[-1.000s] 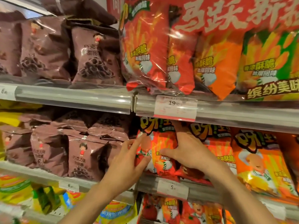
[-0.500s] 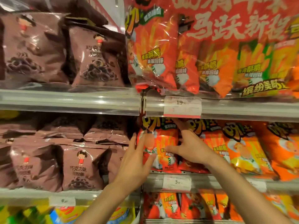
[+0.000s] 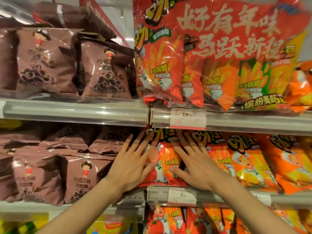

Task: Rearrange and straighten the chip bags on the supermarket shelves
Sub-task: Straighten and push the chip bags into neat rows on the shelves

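Both hands [image 3: 133, 164] [image 3: 194, 166] now flatter against red chip bag [image 3: 168, 164], middle shelf [image 3: 219, 196].

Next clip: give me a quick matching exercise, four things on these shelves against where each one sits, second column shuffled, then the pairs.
1. brown chocolate bags
2. big red multipack
3. 19.90 price tag
4. red chip bag

A. under both hands, middle shelf
B. top shelf, right
C. top shelf, left
D. on the upper shelf rail

Pairs: 1-C, 2-B, 3-D, 4-A. The left hand and right hand lie spread flat on that bag.
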Tool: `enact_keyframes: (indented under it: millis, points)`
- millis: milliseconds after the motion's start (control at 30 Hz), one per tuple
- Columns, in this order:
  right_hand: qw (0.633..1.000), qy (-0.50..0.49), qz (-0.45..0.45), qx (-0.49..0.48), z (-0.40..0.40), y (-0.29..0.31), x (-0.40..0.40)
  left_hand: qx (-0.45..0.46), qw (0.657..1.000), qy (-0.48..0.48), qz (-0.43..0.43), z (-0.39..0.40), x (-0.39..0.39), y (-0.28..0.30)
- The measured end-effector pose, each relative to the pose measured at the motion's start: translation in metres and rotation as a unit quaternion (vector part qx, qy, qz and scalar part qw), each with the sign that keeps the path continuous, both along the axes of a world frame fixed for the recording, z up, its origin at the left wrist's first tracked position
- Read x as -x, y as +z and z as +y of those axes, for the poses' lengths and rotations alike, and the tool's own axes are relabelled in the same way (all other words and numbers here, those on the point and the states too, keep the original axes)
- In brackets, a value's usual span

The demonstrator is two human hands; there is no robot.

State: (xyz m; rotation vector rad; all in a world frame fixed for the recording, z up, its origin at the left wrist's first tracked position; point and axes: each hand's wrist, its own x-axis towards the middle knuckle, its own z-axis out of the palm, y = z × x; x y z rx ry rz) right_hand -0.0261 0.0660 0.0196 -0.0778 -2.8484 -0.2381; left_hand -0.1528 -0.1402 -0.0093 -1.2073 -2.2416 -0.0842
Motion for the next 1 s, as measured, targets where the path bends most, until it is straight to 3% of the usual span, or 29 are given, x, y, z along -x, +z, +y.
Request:
enact_keyframes:
  millis: [200,333,533,733,1000]
  points:
    - [1.0,0.017,0.015,0.009,0.004,-0.003,0.009,-0.011,1.0,0.001,-0.009,-0.004,0.0,0.003]
    - [0.996,0.015,0.053,0.069,0.007,0.002,-0.003,-0.073,0.996,-0.019,-0.047,-0.001,-0.008,0.008]
    - [0.959,-0.151,0.155,0.181,0.062,0.025,-0.036,-0.192,0.965,-0.111,-0.141,0.033,-0.042,0.015]
    - [0.942,-0.185,0.03,0.279,0.112,0.032,-0.052,-0.136,0.941,-0.097,-0.295,0.089,-0.074,0.027]
    - [0.924,-0.059,-0.028,0.377,0.131,0.035,-0.045,-0.053,0.929,0.012,-0.366,0.134,-0.081,0.019]
